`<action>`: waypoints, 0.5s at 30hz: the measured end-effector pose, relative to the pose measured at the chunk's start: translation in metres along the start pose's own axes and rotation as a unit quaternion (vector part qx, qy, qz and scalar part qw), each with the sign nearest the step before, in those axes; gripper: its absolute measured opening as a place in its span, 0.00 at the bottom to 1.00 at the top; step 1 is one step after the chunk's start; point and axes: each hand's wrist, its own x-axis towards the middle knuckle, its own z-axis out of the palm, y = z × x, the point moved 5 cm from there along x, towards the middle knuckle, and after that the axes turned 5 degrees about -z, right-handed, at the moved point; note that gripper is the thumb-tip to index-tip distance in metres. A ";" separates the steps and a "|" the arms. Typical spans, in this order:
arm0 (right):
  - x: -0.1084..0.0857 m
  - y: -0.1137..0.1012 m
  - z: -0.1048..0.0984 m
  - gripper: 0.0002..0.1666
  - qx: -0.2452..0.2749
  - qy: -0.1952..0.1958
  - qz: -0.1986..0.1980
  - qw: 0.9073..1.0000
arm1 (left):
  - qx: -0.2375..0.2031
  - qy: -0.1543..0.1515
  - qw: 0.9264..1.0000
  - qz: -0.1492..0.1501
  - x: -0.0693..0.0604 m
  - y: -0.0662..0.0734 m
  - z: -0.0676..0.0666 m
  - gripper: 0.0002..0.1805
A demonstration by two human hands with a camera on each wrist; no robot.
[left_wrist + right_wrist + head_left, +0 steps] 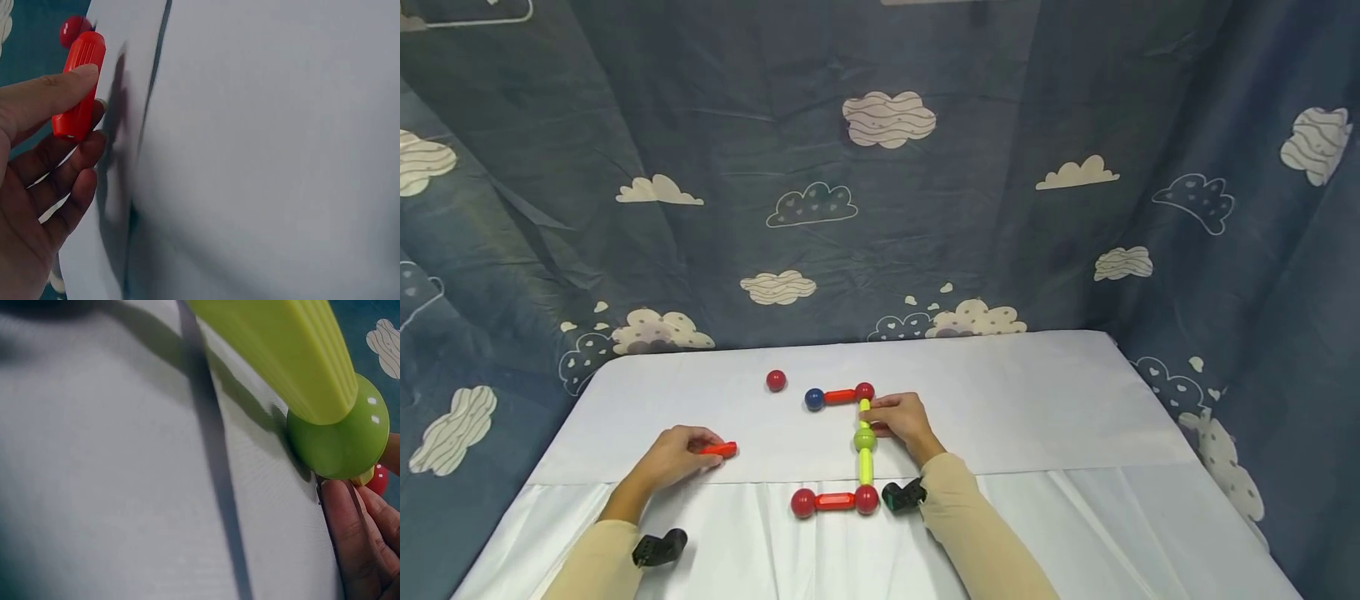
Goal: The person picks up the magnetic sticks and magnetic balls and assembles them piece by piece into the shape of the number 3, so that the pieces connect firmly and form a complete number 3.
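Observation:
My left hand point(672, 458) holds a loose red rod point(722, 450) between thumb and fingers, just above the table; its ribbed end point(89, 45) shows in the left wrist view. My right hand point(906, 419) pinches the far yellow-green rod point(865, 405) of a joined ball-and-rod figure. That rod runs from a red ball point(865, 391) to a green ball point(864, 439). A nearer yellow-green rod point(866, 467) links the green ball to a red corner ball point(867, 500). In the right wrist view, fingers partly hide the far rod behind the green ball point(344, 447).
From the far corner a red rod point(839, 397) leads left to a blue ball point(814, 399). At the near corner another red rod point(835, 502) ends in a red ball point(802, 503). A loose red ball point(776, 381) lies farther back on the white-covered table point(1037, 400).

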 end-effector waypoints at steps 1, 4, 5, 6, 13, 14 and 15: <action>0.000 0.000 0.000 0.18 0.001 0.000 0.001 1.000 | 0.002 -0.002 1.000 0.009 0.001 0.005 0.001 0.17; 0.000 0.000 0.001 0.18 0.002 -0.003 0.005 1.000 | -0.012 -0.007 1.000 0.022 0.004 0.021 0.007 0.15; 0.000 0.000 0.002 0.18 0.002 -0.004 0.007 1.000 | -0.017 -0.012 0.999 0.026 0.004 0.027 0.010 0.15; 0.000 0.000 0.002 0.18 0.002 -0.005 0.009 1.000 | -0.024 -0.016 0.999 0.026 0.005 0.033 0.013 0.14; 0.000 -0.001 -0.001 0.18 -0.007 -0.005 0.015 1.000 | -0.026 -0.031 0.998 0.055 0.014 0.071 0.030 0.13; 0.000 -0.002 0.000 0.18 -0.008 -0.006 0.017 1.000 | -0.023 -0.031 0.997 0.061 0.016 0.075 0.032 0.13; 0.000 -0.002 0.000 0.19 -0.009 -0.007 0.019 1.000 | -0.020 -0.031 0.997 0.067 0.018 0.079 0.034 0.13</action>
